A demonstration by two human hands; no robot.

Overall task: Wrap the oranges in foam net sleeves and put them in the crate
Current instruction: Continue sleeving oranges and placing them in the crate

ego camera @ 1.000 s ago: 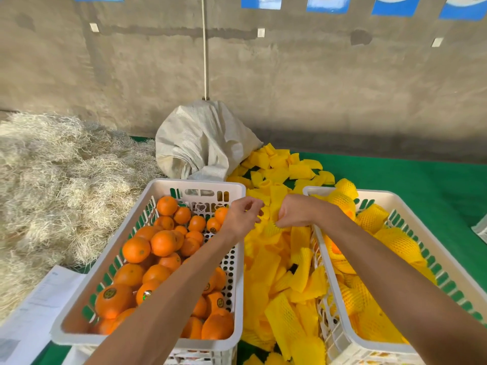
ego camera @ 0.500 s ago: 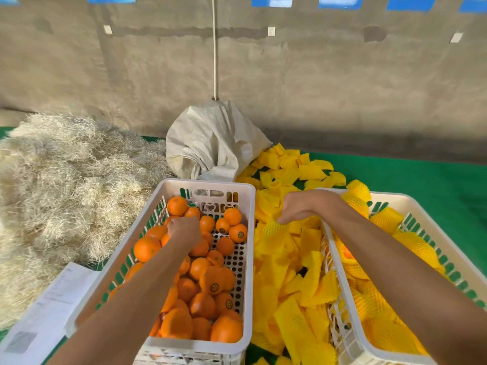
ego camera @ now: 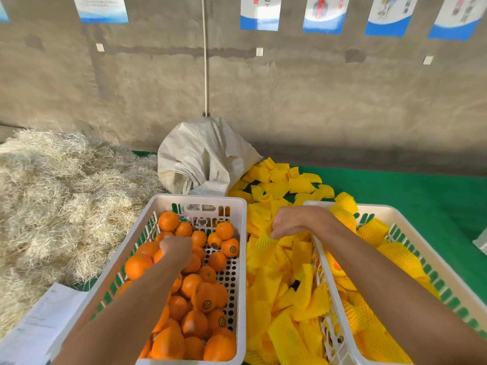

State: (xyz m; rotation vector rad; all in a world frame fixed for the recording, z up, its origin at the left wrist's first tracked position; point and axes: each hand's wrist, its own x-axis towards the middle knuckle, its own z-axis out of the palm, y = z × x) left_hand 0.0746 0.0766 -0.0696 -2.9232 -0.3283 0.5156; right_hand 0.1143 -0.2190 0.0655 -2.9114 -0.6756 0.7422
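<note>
Head view: picking the next orange and sleeve.
The left hand (ego camera: 176, 250) has moved from the sleeves into the left crate (ego camera: 238, 206) and now closes around an orange (ego camera: 159, 255); the right hand (ego camera: 287, 222) pinches a sleeve (ego camera: 266, 243), so wrapping should come next.

Bright, even daylight fills the scene, with colours saturated on the oranges (ego camera: 205, 299) and the foam net sleeves (ego camera: 276, 280). Light falls from above and from the viewer's side; a soft dark band of shadow lies along the foot of the concrete wall (ego camera: 316, 101). Shadows under the forearms are faint. No strong glare appears. Wide-angle distortion bows the wall line and tilts the posters (ego camera: 324, 14) at the top edge, where print is smeared. The left hand (ego camera: 176, 250) shows slight motion blur.
</note>
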